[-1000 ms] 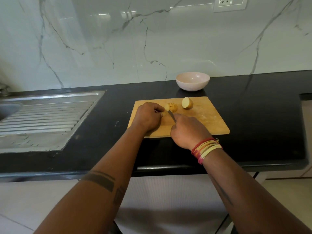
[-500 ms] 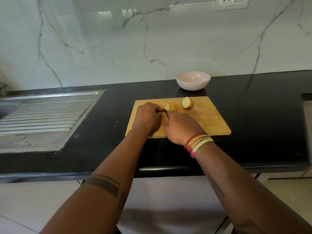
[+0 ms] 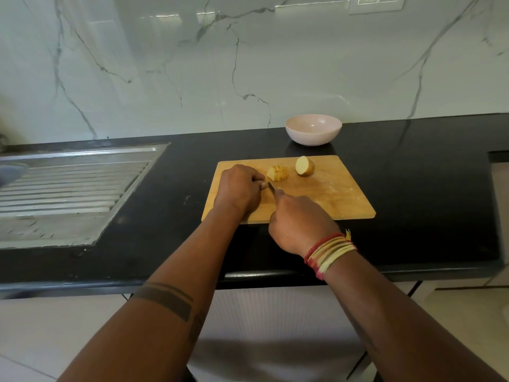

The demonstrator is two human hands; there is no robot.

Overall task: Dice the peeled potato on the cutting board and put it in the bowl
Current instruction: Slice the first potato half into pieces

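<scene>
A wooden cutting board (image 3: 330,194) lies on the black counter. On its far part sits a sliced potato half (image 3: 278,173), cut into several slices that still stand together. To its right lies an uncut potato half (image 3: 304,165), cut face towards me. My left hand (image 3: 238,188) rests on the board with curled fingers, its fingertips at the left end of the sliced half. My right hand (image 3: 298,221) grips a knife (image 3: 272,187), whose blade points towards the sliced half just short of it. A pale pink bowl (image 3: 313,129) stands empty behind the board.
A steel sink drainboard (image 3: 68,188) takes up the counter's left side. The marble wall (image 3: 248,64) rises right behind the bowl, with a socket at the top right. The black counter (image 3: 427,188) extends to the right of the board, and its front edge runs below my wrists.
My right hand went forward with the knife into the sliced half, then drew back towards me, so the blade tip shows again. My left hand stayed at the potato.
</scene>
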